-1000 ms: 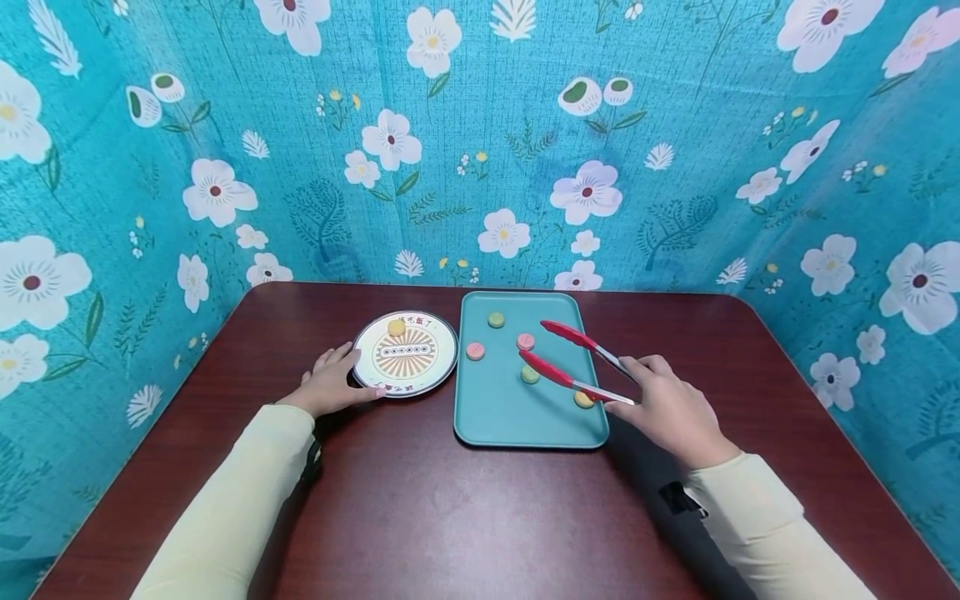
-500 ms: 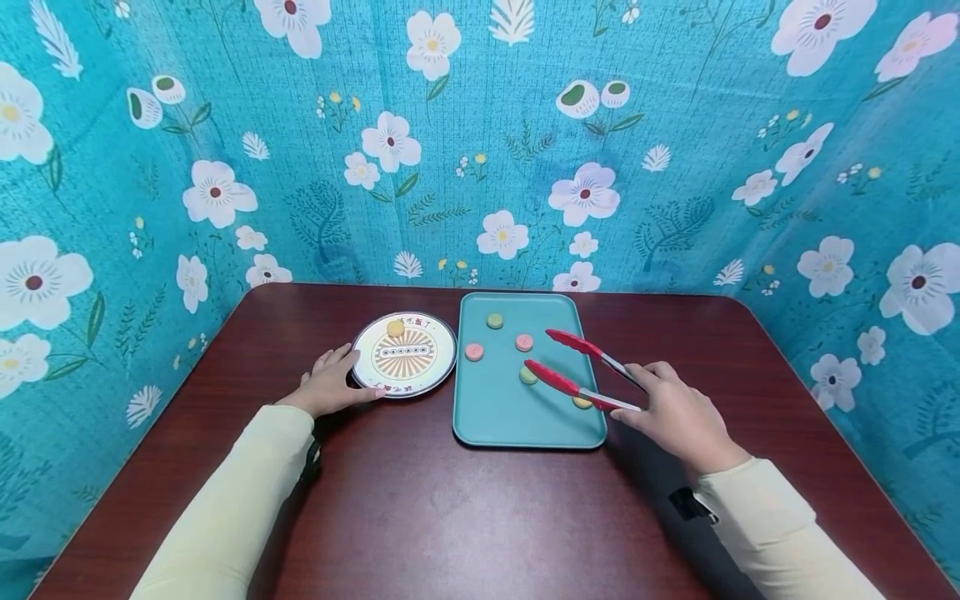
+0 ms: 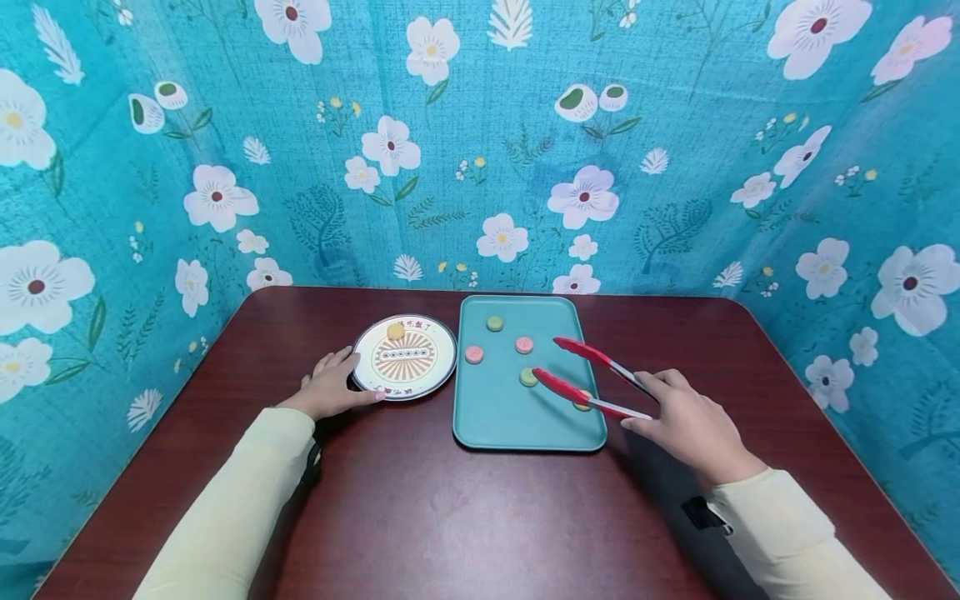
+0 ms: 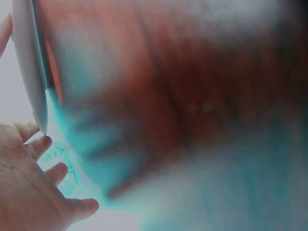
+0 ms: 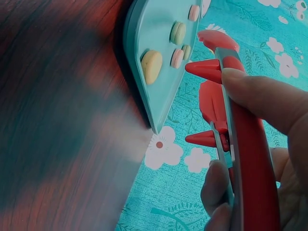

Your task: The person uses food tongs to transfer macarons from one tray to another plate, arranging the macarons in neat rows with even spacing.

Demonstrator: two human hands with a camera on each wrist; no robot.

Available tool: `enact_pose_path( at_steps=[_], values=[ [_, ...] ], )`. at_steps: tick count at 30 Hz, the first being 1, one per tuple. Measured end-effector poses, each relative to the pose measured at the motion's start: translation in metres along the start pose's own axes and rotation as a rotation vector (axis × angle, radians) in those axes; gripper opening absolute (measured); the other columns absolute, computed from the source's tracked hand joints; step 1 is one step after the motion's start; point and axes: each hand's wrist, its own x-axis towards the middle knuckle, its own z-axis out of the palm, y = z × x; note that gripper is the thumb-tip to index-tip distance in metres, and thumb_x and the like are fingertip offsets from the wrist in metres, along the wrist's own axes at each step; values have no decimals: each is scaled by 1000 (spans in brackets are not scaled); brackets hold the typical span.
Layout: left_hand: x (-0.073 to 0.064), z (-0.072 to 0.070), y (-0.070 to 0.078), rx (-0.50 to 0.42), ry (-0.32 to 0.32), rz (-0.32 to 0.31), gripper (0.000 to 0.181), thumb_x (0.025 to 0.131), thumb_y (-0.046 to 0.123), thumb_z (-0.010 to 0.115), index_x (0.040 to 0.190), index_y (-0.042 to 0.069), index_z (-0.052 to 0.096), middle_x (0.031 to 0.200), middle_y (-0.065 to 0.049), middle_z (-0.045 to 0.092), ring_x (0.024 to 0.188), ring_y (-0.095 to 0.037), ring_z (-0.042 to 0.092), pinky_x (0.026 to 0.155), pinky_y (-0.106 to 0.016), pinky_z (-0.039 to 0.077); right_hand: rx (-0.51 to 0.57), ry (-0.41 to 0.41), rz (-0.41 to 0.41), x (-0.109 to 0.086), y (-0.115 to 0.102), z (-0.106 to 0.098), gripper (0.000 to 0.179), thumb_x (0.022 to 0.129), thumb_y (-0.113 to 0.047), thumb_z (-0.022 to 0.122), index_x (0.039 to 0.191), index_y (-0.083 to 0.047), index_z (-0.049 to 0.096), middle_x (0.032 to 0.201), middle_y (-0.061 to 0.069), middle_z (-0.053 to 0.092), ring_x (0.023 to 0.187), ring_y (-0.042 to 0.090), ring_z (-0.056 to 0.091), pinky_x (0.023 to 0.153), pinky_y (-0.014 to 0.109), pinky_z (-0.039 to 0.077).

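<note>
My right hand [image 3: 693,425] grips red-and-silver tongs [image 3: 558,385] by their arms, thumb on one side and fingers on the other. The tongs' red tips stand apart with nothing between them, over the right half of a teal tray [image 3: 517,429]. On that tray lie a yellow macaron [image 5: 152,66], pink macarons [image 3: 474,354] and green macarons [image 3: 495,323]. To the left, a white patterned plate [image 3: 423,375] bears one yellow macaron [image 3: 396,332]. My left hand [image 3: 330,387] rests at the plate's left rim, fingers spread and thumb along the near edge.
Plate and tray stand side by side on a dark red-brown table [image 3: 450,517]. A blue flowered cloth [image 3: 465,167] hangs behind the table and along both sides. Black straps [image 3: 701,514] show at my cuffs.
My right hand has drawn the tongs to the right and slightly toward me, so their tips are off the pink macaron. The left hand stays at the plate, and the macarons lie as before.
</note>
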Motion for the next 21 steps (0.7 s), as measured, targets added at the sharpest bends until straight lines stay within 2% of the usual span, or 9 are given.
enact_pose_path(
  at_steps=[11,21],
  values=[
    [0,1,-1,-2,4,2,112,75,67,66,152,0,20,158,-23,12,142,-47,3,105,-74,9,-22,-13,6,-6,2,-2,82,69,-34,86,133,3,52,119,27,51,76,26,58,55,43,54],
    [-1,0,-1,-9,3,8,112,75,67,66,152,0,20,158,-24,11,141,-48,3,105,-74,9,-37,-19,14,-11,4,-4,80,69,-36,86,132,2,54,116,26,52,72,22,56,52,41,52]
  ],
)
